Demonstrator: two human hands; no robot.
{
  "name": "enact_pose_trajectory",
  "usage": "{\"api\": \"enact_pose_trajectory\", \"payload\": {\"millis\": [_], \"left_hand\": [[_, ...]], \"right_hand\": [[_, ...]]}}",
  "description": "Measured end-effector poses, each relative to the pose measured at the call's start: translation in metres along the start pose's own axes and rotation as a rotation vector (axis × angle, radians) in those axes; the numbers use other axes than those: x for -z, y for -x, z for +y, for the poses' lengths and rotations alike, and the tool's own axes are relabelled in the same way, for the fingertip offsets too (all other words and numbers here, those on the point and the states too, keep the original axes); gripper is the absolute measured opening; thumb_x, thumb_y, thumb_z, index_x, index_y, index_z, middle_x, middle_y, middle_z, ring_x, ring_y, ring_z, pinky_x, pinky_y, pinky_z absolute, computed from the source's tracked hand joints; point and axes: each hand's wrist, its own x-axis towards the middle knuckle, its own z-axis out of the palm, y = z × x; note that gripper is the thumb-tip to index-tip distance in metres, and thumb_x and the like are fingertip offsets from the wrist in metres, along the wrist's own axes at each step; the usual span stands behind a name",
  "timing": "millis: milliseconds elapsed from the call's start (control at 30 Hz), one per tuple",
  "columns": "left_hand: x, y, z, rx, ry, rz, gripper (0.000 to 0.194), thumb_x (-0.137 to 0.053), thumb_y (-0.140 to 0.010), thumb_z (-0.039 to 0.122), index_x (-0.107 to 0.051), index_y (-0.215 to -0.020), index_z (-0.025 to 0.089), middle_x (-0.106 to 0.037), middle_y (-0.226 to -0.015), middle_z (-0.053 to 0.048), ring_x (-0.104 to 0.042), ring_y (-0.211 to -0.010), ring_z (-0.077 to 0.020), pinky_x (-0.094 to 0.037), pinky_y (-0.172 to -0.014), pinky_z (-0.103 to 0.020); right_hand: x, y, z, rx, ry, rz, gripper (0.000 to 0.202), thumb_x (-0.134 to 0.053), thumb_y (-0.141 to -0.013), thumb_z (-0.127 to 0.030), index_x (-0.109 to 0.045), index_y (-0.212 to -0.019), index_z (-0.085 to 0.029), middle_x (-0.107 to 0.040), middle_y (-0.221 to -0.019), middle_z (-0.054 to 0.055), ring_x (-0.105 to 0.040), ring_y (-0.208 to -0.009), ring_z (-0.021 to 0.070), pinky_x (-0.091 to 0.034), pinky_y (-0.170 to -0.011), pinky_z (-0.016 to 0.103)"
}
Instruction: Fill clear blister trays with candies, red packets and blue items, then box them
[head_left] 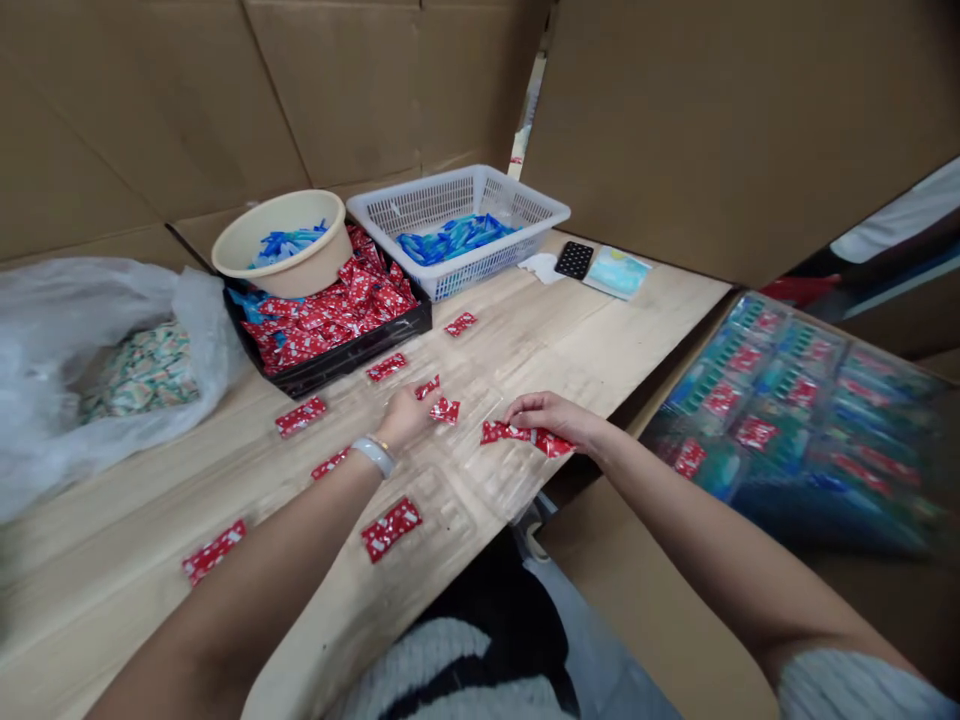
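Note:
My left hand (405,416) is closed on a small red packet (427,387) with white marks, and another red packet (445,411) is at its fingertips. My right hand (553,414) pinches red packets by the table's front edge; one packet (498,432) sticks out to the left, another (553,444) hangs below the palm. Under and around both hands lie clear plastic trays (442,490), hard to make out against the wood. Single red packets rest about the left arm, such as one in front (392,529) and one farther back (386,367).
A black box (352,352) full of red packets stands at the back, with a cream tub (277,243) of blue pieces on it. Beside it is a white basket (465,275). A plastic bag (45,370) lies left. Filled clear packs (780,400) are stacked at right, below a cardboard wall.

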Motion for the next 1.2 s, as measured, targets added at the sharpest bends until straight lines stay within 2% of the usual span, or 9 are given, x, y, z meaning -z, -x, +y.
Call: {"api": "enact_pose_trajectory", "payload": {"millis": [167, 300, 400, 533, 667, 767, 867, 1000, 1200], "left_hand": [[0.013, 0.005, 0.005, -0.022, -0.102, 0.080, 0.027, -0.037, -0.078, 0.028, -0.059, -0.074, 0.012, -0.055, -0.056, -0.002, -0.050, -0.051, -0.0135, -0.037, -0.050, -0.023], [0.030, 0.025, 0.007, -0.126, -0.204, 0.204, 0.026, -0.039, -0.078, 0.025, -0.060, -0.084, 0.013, -0.062, -0.074, -0.006, -0.055, -0.070, -0.0176, -0.040, -0.067, -0.027], [0.028, 0.036, 0.014, -0.302, -0.240, 0.265, 0.028, -0.038, -0.079, 0.024, -0.060, -0.092, 0.014, -0.063, -0.085, -0.006, -0.056, -0.079, -0.0187, -0.041, -0.074, -0.029], [0.002, 0.006, 0.046, -0.401, -0.125, 0.189, 0.023, -0.044, -0.076, 0.020, -0.063, -0.088, 0.012, -0.065, -0.085, -0.006, -0.057, -0.079, -0.0180, -0.043, -0.075, -0.029], [-0.043, -0.053, 0.092, -0.372, 0.022, 0.150, 0.027, -0.051, -0.071, 0.010, -0.060, -0.097, 0.012, -0.064, -0.096, -0.007, -0.058, -0.086, -0.0166, -0.043, -0.080, -0.028], [-0.081, -0.076, 0.109, -0.357, 0.027, 0.092, 0.028, -0.055, -0.067, 0.007, -0.061, -0.094, 0.014, -0.066, -0.082, -0.005, -0.060, -0.074, -0.0157, -0.045, -0.072, -0.028], [-0.104, -0.084, 0.108, -0.337, 0.028, 0.062, 0.029, -0.054, -0.067, 0.008, -0.060, -0.095, 0.015, -0.066, -0.076, -0.005, -0.059, -0.067, -0.0151, -0.046, -0.066, -0.027], [-0.096, -0.103, 0.101, -0.326, 0.110, 0.234, 0.032, -0.047, -0.075, 0.013, -0.053, -0.106, 0.014, -0.063, -0.087, -0.006, -0.057, -0.072, -0.0134, -0.045, -0.066, -0.024], [-0.076, -0.124, 0.089, -0.331, 0.056, 0.174, 0.032, -0.049, -0.072, 0.013, -0.054, -0.103, 0.014, -0.059, -0.068, -0.001, -0.051, -0.054, -0.0101, -0.041, -0.052, -0.020]], "right_hand": [[0.004, -0.010, -0.001, 0.077, 0.640, -0.206, 0.013, -0.060, -0.059, -0.014, -0.061, -0.073, -0.017, -0.059, -0.061, -0.002, -0.049, -0.051, 0.0080, -0.037, -0.049, 0.019], [-0.015, -0.021, -0.005, 0.177, 1.281, -0.134, 0.010, -0.063, -0.057, -0.013, -0.061, -0.065, -0.018, -0.060, -0.064, 0.002, -0.055, -0.061, 0.0139, -0.036, -0.051, 0.021], [-0.028, -0.023, -0.005, 0.176, 1.478, -0.039, 0.013, -0.065, -0.059, -0.020, -0.061, -0.070, -0.018, -0.062, -0.072, 0.005, -0.059, -0.069, 0.0176, -0.036, -0.053, 0.021], [-0.004, -0.012, -0.012, 0.266, 1.346, 0.250, 0.018, -0.059, -0.069, -0.036, -0.059, -0.075, -0.018, -0.063, -0.074, 0.005, -0.058, -0.070, 0.0163, -0.036, -0.055, 0.021], [0.074, 0.012, -0.019, 0.340, 0.829, 0.808, 0.031, -0.046, -0.077, -0.044, -0.058, -0.069, -0.016, -0.056, -0.058, 0.002, -0.052, -0.057, 0.0129, -0.036, -0.053, 0.022], [0.129, 0.029, -0.012, 0.340, 0.499, 1.033, 0.033, -0.046, -0.074, -0.045, -0.058, -0.071, -0.014, -0.050, -0.055, -0.001, -0.045, -0.049, 0.0105, -0.035, -0.049, 0.023], [0.154, 0.037, 0.000, 0.274, 0.259, 0.991, 0.034, -0.047, -0.070, -0.044, -0.057, -0.082, -0.014, -0.043, -0.051, -0.005, -0.038, -0.042, 0.0081, -0.031, -0.043, 0.022], [0.149, 0.024, 0.009, 0.294, 0.199, 0.890, 0.031, -0.049, -0.068, -0.038, -0.056, -0.088, -0.014, -0.049, -0.058, -0.003, -0.044, -0.047, 0.0089, -0.035, -0.046, 0.022], [0.113, -0.016, 0.009, 0.312, 0.991, 0.743, 0.022, -0.047, -0.077, -0.023, -0.059, -0.094, -0.016, -0.060, -0.088, 0.008, -0.052, -0.083, 0.0197, -0.040, -0.075, 0.034]]}}
